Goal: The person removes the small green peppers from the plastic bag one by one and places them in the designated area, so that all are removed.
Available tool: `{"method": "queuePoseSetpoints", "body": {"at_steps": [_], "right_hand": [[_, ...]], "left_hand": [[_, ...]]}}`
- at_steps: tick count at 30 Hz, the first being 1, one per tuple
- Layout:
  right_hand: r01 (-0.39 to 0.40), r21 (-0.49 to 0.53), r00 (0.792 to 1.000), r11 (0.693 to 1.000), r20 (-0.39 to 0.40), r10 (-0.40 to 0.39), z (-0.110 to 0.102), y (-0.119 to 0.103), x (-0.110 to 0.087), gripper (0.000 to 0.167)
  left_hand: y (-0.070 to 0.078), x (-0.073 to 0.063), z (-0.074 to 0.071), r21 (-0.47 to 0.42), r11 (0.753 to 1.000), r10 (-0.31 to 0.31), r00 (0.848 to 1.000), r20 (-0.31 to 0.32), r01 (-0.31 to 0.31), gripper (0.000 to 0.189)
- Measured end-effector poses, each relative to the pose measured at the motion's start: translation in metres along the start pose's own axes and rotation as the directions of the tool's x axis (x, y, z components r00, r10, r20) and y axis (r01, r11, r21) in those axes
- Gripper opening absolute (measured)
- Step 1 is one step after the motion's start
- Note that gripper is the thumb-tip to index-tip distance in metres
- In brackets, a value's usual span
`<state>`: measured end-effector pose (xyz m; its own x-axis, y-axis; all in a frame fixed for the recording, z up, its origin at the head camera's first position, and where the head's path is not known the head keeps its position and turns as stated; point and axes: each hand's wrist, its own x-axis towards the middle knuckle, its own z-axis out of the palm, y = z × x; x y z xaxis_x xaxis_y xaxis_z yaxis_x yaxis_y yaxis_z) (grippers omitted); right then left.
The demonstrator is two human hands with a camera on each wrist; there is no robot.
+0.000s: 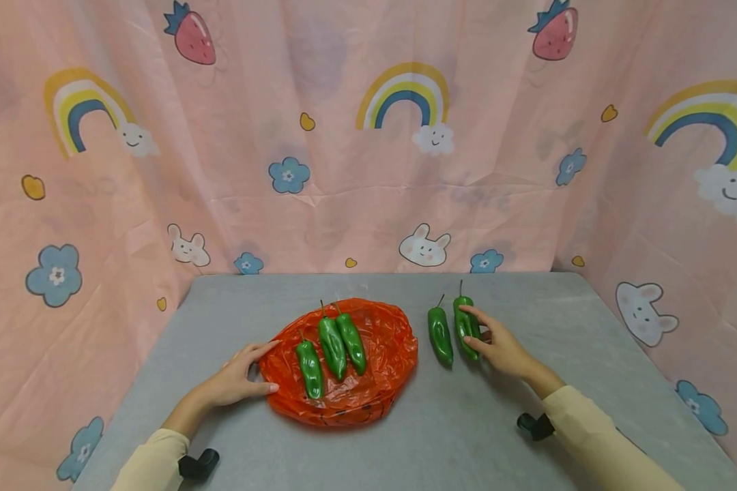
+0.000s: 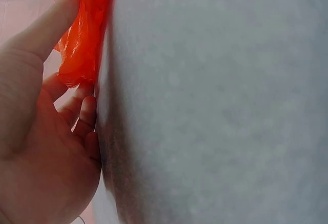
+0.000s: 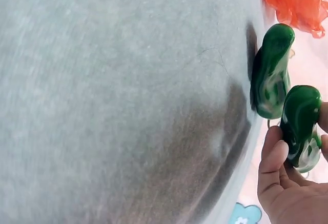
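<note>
A red plastic bag (image 1: 374, 395) lies spread on the table, with several green chili peppers (image 1: 310, 368) on top of it. At the bag's left edge is my left hand (image 1: 236, 376), its thumb and index finger spread apart along the rim. The left wrist view shows that thumb against the red plastic (image 2: 84, 44). My right hand (image 1: 500, 346) grips a green chili pepper (image 1: 464, 320) from the right side, thumb and fingers on either side of it. Just left of it, another chili pepper (image 1: 440, 337) lies on the table, shown beside the held one in the right wrist view.
The grey table (image 1: 467, 436) reaches back to a pink patterned curtain (image 1: 344, 225), which also hangs along both sides. Black camera mounts (image 1: 199, 465) sit at both wrists, below cream sleeves (image 1: 596, 436).
</note>
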<state>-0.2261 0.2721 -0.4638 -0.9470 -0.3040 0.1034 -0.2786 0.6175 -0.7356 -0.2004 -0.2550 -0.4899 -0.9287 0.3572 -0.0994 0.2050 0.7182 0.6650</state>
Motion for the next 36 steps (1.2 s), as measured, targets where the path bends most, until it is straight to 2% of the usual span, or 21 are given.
{"method": "queuePoseSetpoints", "body": {"at_steps": [7, 10, 22, 36], "right_hand": [[-0.024, 0.112, 0.999, 0.993, 0.048, 0.018, 0.0015, 0.0037, 0.002, 0.062], [-0.015, 0.127, 0.999, 0.992, 0.047, 0.009, 0.0026, 0.0039, 0.002, 0.06], [-0.085, 0.097, 0.995, 0.992, 0.059, 0.079, 0.0045, 0.0075, 0.0065, 0.059], [-0.106, 0.031, 0.99, 0.994, 0.093, 0.103, 0.0049, 0.0069, 0.0088, 0.058]], "left_hand": [[0.0006, -0.0001, 0.0, -0.003, 1.0, -0.004, 1.0, 0.001, 0.004, 0.088], [0.0009, -0.0002, 0.0001, -0.002, 1.0, 0.0, 1.0, 0.001, 0.0, 0.088], [-0.0009, 0.0, 0.0, -0.012, 1.0, -0.002, 1.0, 0.002, 0.002, 0.087], [-0.0007, 0.0, -0.0002, 0.0, 1.0, 0.007, 1.0, -0.008, -0.007, 0.087]]}}
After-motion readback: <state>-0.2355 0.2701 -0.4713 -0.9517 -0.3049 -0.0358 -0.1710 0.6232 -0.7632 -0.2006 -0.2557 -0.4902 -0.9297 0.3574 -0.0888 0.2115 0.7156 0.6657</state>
